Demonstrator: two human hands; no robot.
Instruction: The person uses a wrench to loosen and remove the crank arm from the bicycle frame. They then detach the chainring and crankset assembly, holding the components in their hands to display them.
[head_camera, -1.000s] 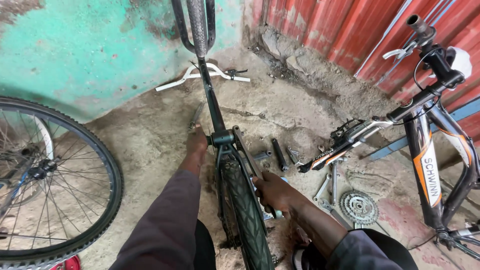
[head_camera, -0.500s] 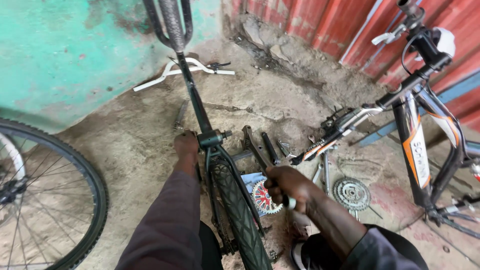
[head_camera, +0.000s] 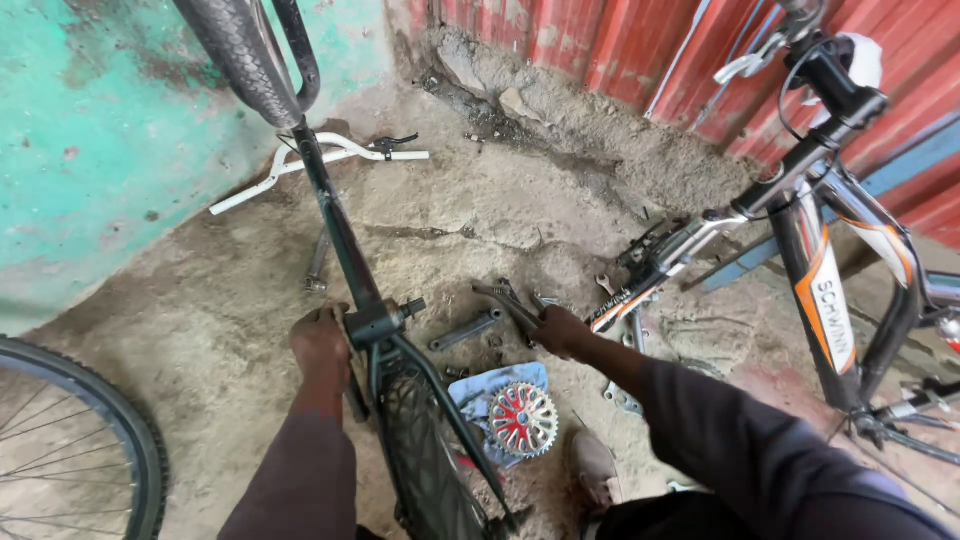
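- Hands were low over a dirt floor, one on each side of a dark bike frame that stood upside down.
- Left hand was curled shut on the frame, right beside the round part at the bottom where a short axle stuck out.
- Right hand reached out to the right — its fingers were bent around a thin dark tool lying with other tools on the ground. I could not tell how tight the grip was.
- A grey crank arm lay flat on the dirt between the two hands, touching neither one.
- A red and silver toothed ring sat on a blue scrap, just beside the frame's back tyre and below the right hand.
- A white handlebar lay on the ground farther back, near the green wall.
- Another bike, black with orange and white, stood on the right in front of a red metal wall.
- Part of a spoked wheel showed at the bottom left — well apart from the hands.
- A shoe rested on the dirt near the toothed ring.
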